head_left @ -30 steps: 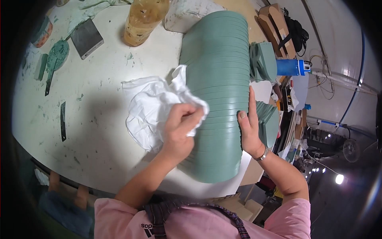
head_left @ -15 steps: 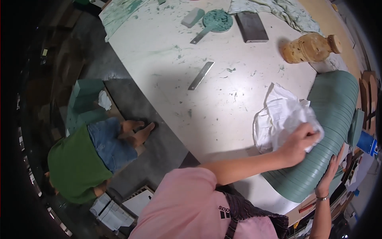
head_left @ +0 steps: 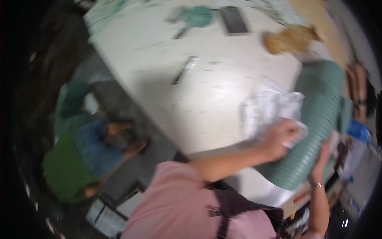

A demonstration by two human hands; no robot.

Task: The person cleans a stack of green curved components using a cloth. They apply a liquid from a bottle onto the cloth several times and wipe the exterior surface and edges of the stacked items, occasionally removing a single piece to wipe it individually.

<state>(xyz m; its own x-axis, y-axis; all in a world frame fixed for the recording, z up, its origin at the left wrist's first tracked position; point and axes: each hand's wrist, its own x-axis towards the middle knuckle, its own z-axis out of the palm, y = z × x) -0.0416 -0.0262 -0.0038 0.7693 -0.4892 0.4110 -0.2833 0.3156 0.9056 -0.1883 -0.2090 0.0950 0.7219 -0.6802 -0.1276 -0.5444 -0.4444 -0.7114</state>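
Observation:
My left hand (head_left: pixel 278 139) is closed on a crumpled white cloth (head_left: pixel 274 107), pressing part of it against the green ribbed foam-like block (head_left: pixel 314 127). The rest of the cloth spreads over the tabletop beside the block. Long and rounded, the block has many parallel grooves across its surface and lies along the right edge of the table (head_left: pixel 151 107). On its outer side, my right hand (head_left: pixel 323 159) lies flat with fingers stretched along it; a bracelet circles that wrist. Motion blurs the whole picture, so finger detail is soft.
A flat metal blade (head_left: pixel 186 69) lies mid-table. Toward the far side are a round green container (head_left: pixel 199 16), a dark rectangular block (head_left: pixel 233 20) and a bottle of amber liquid (head_left: pixel 290 39) on its side. A person in a green shirt (head_left: pixel 67 165) is at the left.
The whole view has shifted, moving the scene left and slightly up, and is now blurred. My left hand still grips the cloth against the block; my right hand stays on its side.

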